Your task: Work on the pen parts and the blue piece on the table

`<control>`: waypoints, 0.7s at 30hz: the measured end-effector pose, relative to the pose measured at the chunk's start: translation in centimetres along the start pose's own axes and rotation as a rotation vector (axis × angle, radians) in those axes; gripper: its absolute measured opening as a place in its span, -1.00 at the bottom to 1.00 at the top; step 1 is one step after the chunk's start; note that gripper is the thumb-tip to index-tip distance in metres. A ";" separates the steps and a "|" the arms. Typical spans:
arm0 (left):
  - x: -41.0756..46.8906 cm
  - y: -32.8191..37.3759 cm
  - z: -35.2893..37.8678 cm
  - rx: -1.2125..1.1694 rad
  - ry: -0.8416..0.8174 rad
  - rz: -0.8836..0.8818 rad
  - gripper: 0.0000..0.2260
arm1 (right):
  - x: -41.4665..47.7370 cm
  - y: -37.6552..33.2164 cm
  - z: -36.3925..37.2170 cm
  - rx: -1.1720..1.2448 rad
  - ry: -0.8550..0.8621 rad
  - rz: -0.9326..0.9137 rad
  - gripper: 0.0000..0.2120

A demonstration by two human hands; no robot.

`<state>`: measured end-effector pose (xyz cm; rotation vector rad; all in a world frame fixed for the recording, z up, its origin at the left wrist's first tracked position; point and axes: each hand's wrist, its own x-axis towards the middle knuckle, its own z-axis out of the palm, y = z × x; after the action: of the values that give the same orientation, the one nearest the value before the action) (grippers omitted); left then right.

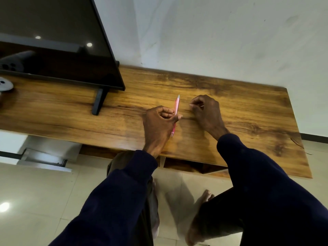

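Pink plastic is what I grip in my left hand (159,119): a slim pen (175,114), its barrel running almost straight away from me. My fingers curl round its middle and my thumb presses against it from the near side. Its far end sticks out beyond my knuckles and finishes in a pale, whitish cap; its near end pokes out below my thumb and tapers to a dark tip just above the wood. The barrel looks smooth and evenly coloured, with no print that I can make out.

Just to the right of the pen, my right hand (205,112) rests on the tabletop (248,112) with its fingers bent inward. Between the fingertips I pinch something very thin and pale, like a fine sliver or pin (202,106); it is too small for me to tell what it is. The two hands lie close together but do not touch.

Both hands sit on warm brown wood with dark grain streaks. Well to the left of my left hand stands a dark flat screen (62,50) on a black foot (99,102). Dark blue sleeves (124,192) cover my forearms.
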<state>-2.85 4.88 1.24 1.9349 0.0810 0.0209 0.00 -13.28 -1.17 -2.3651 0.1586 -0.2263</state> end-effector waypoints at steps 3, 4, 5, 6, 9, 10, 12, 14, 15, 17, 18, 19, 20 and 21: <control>-0.1 0.4 -0.1 0.001 -0.020 0.010 -0.75 | -0.3 0.1 -1.4 0.310 0.029 0.161 -0.95; -0.2 0.5 -0.1 0.005 -0.028 0.014 -0.75 | -0.6 0.1 -1.9 0.434 0.025 0.206 -0.93; -0.2 0.6 -0.1 0.009 -0.035 0.020 -0.76 | -0.8 0.0 -2.5 0.555 0.016 0.235 -0.93; -0.3 0.7 0.0 0.011 -0.042 0.024 -0.77 | -1.0 -0.2 -3.0 0.674 0.001 0.253 -0.92; -0.4 1.2 0.3 0.005 -0.058 0.026 -0.78 | -1.3 -1.0 -4.1 0.968 -0.034 0.275 -0.91; -0.5 1.3 0.4 0.010 -0.063 0.027 -0.77 | -1.2 -1.3 -4.3 1.017 -0.035 0.274 -0.89; -0.6 1.5 0.5 0.018 -0.078 0.034 -0.77 | -1.0 -2.0 -4.9 1.039 -0.043 0.265 -0.85; -0.7 1.7 0.4 0.023 -0.085 0.045 -0.78 | -0.8 -2.6 -5.3 0.980 -0.061 0.247 -0.84; -0.7 1.7 0.4 0.021 -0.088 0.050 -0.78 | -0.8 -2.8 -5.5 0.936 -0.064 0.237 -0.84; -0.8 1.9 0.4 0.012 -0.091 0.060 -0.78 | -0.8 -3.4 -5.7 0.880 -0.063 0.224 -0.85; -0.9 1.9 0.4 0.010 -0.089 0.064 -0.78 | -0.9 -3.6 -5.7 0.871 -0.064 0.221 -0.85; -0.9 2.0 0.4 0.011 -0.086 0.069 -0.78 | -0.9 -3.7 -5.8 0.860 -0.065 0.218 -0.85; -0.9 2.0 0.4 0.013 -0.083 0.073 -0.79 | -1.0 -3.8 -5.9 0.845 -0.067 0.214 -0.85; -0.9 2.0 0.4 0.013 -0.084 0.078 -0.79 | -1.0 -3.9 -5.9 0.828 -0.070 0.208 -0.85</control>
<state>-3.61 3.72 2.92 1.9488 -0.0504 -0.0083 -2.05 -14.27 5.60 -1.5184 0.2238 -0.0809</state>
